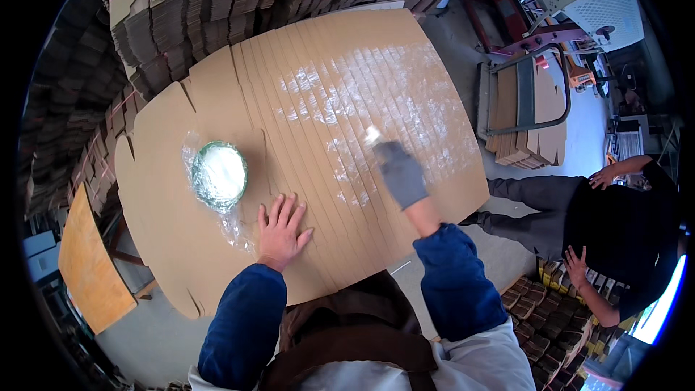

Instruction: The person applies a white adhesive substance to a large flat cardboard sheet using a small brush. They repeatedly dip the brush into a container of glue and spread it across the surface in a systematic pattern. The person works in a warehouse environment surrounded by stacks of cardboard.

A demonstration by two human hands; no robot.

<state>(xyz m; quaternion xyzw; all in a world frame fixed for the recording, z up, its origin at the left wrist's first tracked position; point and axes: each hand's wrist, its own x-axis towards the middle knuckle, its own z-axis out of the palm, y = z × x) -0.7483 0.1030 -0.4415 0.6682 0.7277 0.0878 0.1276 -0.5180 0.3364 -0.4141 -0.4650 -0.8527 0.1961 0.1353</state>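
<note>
Pressing flat on the cardboard, the left hand [281, 228] lies bare with its fingers spread, palm down, near the front edge of a fanned row of overlapping cardboard sheets [304, 137]. The right hand [402, 172], in a grey glove, is closed around a small brush [373, 135] whose pale tip touches the sheets; just what the fingers do under the glove I cannot tell. Around the brush tip the stepped edges of the sheets shine wet and whitish with glue [362, 94], spread in a broad band across the middle and far side of the row. Left of the bare hand, on the same cardboard, sits a round green-rimmed bowl [219, 174] of white paste, lined with clear plastic film that trails toward the hand. Both sleeves are dark blue, over a brown apron. Behind the sheets rise bundled stacks of folded cardboard [188, 14]. To the right, well apart, another person in dark clothes [615, 232] bends over, beside a metal cart [521, 101] loaded with flat cardboard.
</note>
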